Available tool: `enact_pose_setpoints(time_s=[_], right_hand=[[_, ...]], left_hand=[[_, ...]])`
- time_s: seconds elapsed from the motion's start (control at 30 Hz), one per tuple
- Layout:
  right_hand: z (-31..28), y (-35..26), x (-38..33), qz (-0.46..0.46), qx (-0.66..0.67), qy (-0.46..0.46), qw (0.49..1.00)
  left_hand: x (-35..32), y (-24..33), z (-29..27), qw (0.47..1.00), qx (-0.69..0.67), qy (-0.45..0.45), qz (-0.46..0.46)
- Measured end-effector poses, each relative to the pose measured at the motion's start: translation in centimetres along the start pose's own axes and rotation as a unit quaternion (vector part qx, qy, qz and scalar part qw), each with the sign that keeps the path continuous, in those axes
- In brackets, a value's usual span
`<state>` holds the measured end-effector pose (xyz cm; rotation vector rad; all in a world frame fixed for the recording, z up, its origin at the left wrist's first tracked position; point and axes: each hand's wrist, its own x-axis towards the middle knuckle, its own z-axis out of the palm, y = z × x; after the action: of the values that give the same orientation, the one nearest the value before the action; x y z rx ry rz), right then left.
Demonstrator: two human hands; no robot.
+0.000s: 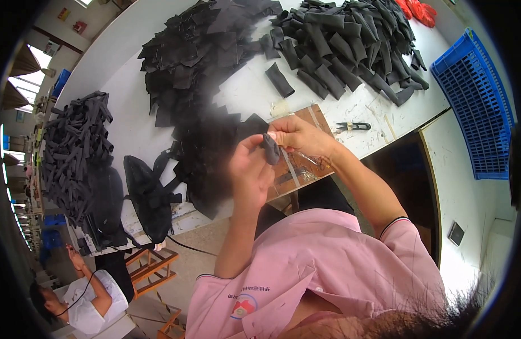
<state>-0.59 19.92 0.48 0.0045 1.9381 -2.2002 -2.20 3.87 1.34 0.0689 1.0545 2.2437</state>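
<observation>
A small black fabric tube [271, 151] is held up between my two hands over a wooden board [318, 120]. My left hand [250, 169] has its fingers curled around the tube's near side. My right hand [299, 134] pinches its upper end between thumb and fingers. Below my right hand is a thin metal tool [311, 159]; whether it is held or lies on the board, I cannot tell. Left of my hands, flat black fabric pieces [187, 56] lie in a large heap, part of it blurred. A single black tube [279, 80] rests beyond the board.
Black thread snips [353, 126] lie right of the board. Finished-looking tubes [351, 45] form a far pile. Narrow black strips [74, 158] and a black shaped piece [147, 198] lie left. A blue crate [474, 107] stands right. Another person [91, 299] sits lower left.
</observation>
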Motion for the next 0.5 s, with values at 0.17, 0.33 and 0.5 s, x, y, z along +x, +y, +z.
enact_pose_setpoints(time_s=[0.17, 0.33, 0.5], right_hand=[[0.7, 1.7, 0.0, -0.007, 0.118, 0.033, 0.992], [0.4, -0.1, -0.5, -0.094, -0.168, 0.157, 0.969], [1.2, -3.4, -2.4, -0.293, -0.267, 0.219, 0.891]], left_hand=[[0.5, -0.1, -0.8, 0.982, 0.171, 0.043, 0.074], [0.8, 2.3, 0.8, 0.786, 0.509, -0.037, 0.348], [0.7, 2.1, 1.5, 0.845, 0.406, 0.004, 0.348]])
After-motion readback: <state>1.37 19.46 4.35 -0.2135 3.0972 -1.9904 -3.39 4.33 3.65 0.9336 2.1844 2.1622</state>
